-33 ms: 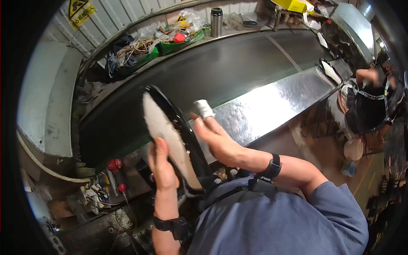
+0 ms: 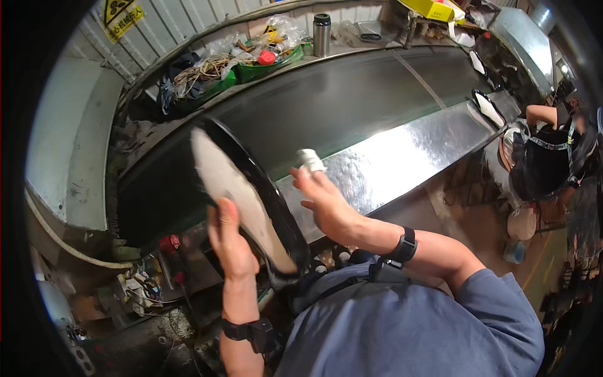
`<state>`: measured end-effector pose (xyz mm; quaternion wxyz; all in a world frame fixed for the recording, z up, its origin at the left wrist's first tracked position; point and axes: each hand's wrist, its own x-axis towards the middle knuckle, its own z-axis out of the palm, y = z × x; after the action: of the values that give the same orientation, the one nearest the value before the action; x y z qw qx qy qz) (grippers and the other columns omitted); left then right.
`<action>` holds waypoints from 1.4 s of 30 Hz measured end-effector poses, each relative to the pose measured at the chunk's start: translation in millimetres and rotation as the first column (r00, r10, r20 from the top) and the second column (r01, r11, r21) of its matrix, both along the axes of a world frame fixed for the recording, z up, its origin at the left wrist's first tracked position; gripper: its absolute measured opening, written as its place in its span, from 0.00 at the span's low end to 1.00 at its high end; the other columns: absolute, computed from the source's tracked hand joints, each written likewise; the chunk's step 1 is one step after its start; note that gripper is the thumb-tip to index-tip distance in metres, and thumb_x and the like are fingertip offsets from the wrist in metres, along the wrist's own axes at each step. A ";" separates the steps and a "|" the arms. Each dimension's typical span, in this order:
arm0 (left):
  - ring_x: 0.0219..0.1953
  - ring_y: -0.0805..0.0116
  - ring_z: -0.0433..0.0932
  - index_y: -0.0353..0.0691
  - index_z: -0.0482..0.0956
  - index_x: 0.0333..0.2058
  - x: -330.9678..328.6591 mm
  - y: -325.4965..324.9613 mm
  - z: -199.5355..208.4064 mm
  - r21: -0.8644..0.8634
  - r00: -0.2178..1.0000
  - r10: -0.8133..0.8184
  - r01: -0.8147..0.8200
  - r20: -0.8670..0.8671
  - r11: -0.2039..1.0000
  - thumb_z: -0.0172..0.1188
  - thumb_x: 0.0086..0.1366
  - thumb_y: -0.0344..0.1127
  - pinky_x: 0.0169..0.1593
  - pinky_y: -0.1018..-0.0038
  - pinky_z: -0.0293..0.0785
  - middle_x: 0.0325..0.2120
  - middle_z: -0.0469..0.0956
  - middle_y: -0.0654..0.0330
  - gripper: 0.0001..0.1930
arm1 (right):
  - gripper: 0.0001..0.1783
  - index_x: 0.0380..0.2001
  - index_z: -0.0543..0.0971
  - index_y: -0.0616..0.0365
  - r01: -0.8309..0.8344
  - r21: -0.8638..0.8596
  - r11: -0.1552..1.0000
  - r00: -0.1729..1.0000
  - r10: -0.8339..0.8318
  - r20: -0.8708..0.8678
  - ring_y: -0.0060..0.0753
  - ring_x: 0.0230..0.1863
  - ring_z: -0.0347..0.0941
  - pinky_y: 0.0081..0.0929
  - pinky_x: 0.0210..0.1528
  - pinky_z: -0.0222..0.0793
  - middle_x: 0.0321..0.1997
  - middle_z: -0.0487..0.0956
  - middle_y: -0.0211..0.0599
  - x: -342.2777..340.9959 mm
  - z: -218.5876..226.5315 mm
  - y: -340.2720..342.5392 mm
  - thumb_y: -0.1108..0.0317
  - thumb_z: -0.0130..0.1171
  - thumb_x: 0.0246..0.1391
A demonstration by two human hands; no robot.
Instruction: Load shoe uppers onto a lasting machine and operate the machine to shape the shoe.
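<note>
A glossy black shoe (image 2: pixel 233 188), its pale underside facing up, is held at a slant over the near edge of the dark belt. My left hand (image 2: pixel 232 245) grips its left side, the thumb near the pale surface and the other fingers partly hidden. To the right of the shoe, my right hand (image 2: pixel 333 210) is raised with its fingers apart, holding nothing and not touching it. A white wrap (image 2: pixel 311 159) covers one fingertip of that hand. Both wrists wear black straps.
Behind the dark belt (image 2: pixel 339 88) stand a steel flask (image 2: pixel 321 36) and a green tray (image 2: pixel 251 70) of clutter. A shiny metal ledge (image 2: pixel 402 147) runs rightward to another black shoe (image 2: pixel 488 109). A person (image 2: pixel 549 141) sits at far right. Red-handled tools (image 2: pixel 168 244) lie lower left.
The shoe and my left hand have shifted a little to the left. My right hand has moved slightly right, away from the shoe, and its fingers have spread.
</note>
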<state>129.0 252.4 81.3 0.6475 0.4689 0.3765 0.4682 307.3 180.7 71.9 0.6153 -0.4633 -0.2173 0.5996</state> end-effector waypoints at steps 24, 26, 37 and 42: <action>0.64 0.49 0.67 0.30 0.69 0.57 10.6 -31.5 82.5 0.455 0.833 -0.456 0.553 -0.313 0.698 0.77 0.40 0.68 0.68 0.55 0.59 0.58 0.71 0.47 0.55 | 0.63 0.73 0.47 0.64 -0.558 0.249 0.792 0.680 0.264 0.684 0.27 0.41 0.75 0.26 0.41 0.76 0.48 0.75 0.46 38.0 -47.5 -14.6 0.71 0.76 0.38; 0.63 0.44 0.68 0.31 0.71 0.55 13.5 -36.6 94.2 0.478 0.838 -0.467 0.545 -0.283 0.689 0.82 0.38 0.59 0.68 0.51 0.57 0.55 0.74 0.47 0.51 | 0.61 0.72 0.48 0.65 -0.533 0.272 0.801 0.658 0.190 0.729 0.24 0.34 0.74 0.27 0.35 0.75 0.38 0.77 0.42 41.2 -37.0 -19.2 0.72 0.75 0.38; 0.52 0.59 0.77 0.35 0.77 0.42 35.5 -28.8 41.3 0.320 0.871 -0.391 0.477 -0.296 0.819 0.71 0.47 0.32 0.70 0.54 0.54 0.43 0.80 0.55 0.22 | 0.66 0.74 0.39 0.64 -0.546 -0.029 0.837 0.629 0.433 0.646 0.42 0.65 0.64 0.36 0.66 0.62 0.65 0.65 0.56 47.9 -46.9 -27.2 0.66 0.77 0.44; 0.46 0.68 0.77 0.34 0.78 0.44 43.0 -27.9 -7.7 0.047 0.878 -0.390 0.418 -0.278 0.907 0.70 0.51 0.32 0.53 0.71 0.73 0.43 0.80 0.55 0.21 | 0.63 0.74 0.33 0.64 -0.445 0.200 0.873 0.895 0.427 0.128 0.41 0.80 0.29 0.37 0.79 0.31 0.80 0.36 0.53 62.0 -70.3 -44.8 0.66 0.70 0.49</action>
<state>172.0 224.5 73.5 0.6495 0.6284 0.3274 0.2758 369.3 135.9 1.6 0.5033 -0.3536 -0.4064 0.6757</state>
